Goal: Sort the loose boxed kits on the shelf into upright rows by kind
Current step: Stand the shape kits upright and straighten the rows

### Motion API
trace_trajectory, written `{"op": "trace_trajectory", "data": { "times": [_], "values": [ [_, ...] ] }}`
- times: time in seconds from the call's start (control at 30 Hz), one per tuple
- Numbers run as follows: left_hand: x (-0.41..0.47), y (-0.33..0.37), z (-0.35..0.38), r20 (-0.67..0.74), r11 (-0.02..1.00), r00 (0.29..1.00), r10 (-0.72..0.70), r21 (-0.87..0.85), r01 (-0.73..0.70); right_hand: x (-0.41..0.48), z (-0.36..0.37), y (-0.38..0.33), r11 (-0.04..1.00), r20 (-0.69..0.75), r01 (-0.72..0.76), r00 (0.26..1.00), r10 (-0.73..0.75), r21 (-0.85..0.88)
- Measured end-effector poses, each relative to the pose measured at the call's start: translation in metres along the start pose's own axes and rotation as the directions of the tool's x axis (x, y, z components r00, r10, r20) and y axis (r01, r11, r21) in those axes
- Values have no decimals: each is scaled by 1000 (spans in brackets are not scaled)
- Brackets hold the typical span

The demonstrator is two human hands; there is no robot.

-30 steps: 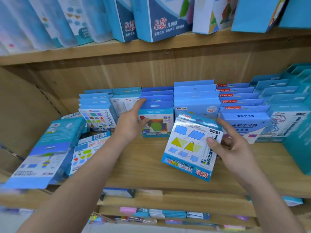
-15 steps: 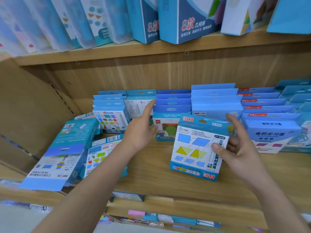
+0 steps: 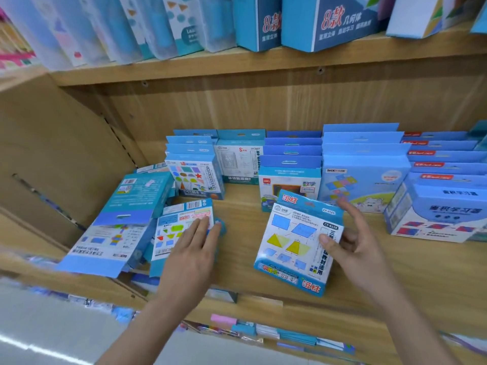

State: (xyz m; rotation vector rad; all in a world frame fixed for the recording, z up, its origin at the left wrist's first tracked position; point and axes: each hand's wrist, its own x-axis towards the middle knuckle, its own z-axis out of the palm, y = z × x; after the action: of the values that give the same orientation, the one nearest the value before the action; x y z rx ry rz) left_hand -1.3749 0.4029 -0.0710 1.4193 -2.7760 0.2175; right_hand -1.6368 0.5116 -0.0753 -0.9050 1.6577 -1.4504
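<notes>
Broadly, the wooden shelf (image 3: pixel 242 264) carries upright rows of boxed kits (image 3: pixel 363 164) from 12 to 3 o'clock, and a big loose kit (image 3: pixel 118 222) leans over its front edge at 9 o'clock. Toward 5 o'clock the right hand (image 3: pixel 361 248) grips a tilted shape kit (image 3: pixel 295 243), thumb on its face. The left hand (image 3: pixel 195 248) rests with straight fingers on a flat-lying kit (image 3: pixel 181 219) at 8 o'clock.

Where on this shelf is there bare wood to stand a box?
Bare shelf shows between the flat box under the left hand and the held kit, and at front right before the red-tabbed row. Loose boxes crowd the left corner; upright rows fill the back.
</notes>
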Motion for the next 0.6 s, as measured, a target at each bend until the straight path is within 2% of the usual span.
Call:
{"op": "trace_trajectory", "data": {
  "times": [0.1, 0.3, 0.47, 0.53, 0.6],
  "values": [
    [-3, -8, 6, -176, 998, 983, 56, -31, -62, -2, 5, 5, 998, -10, -52, 999, 52, 30],
    [-11, -16, 0, -270, 990, 957, 108, -59, -128, -8, 5, 11, 994, -40, -93, 995, 95, 51],
    [-13, -4, -31, -493, 972, 855, 164, -67, -226, -15, -7, 17, 993, -36, -91, 995, 94, 82],
    [-13, 14, -53, -565, 970, 812, 147, -80, -231, -17, -12, 16, 994, -49, -72, 996, 76, 81],
    [-10, 33, -75, -599, 956, 795, 96, -166, -241, -19, -17, 14, 995, -69, -49, 996, 55, 91]
  ]
}}
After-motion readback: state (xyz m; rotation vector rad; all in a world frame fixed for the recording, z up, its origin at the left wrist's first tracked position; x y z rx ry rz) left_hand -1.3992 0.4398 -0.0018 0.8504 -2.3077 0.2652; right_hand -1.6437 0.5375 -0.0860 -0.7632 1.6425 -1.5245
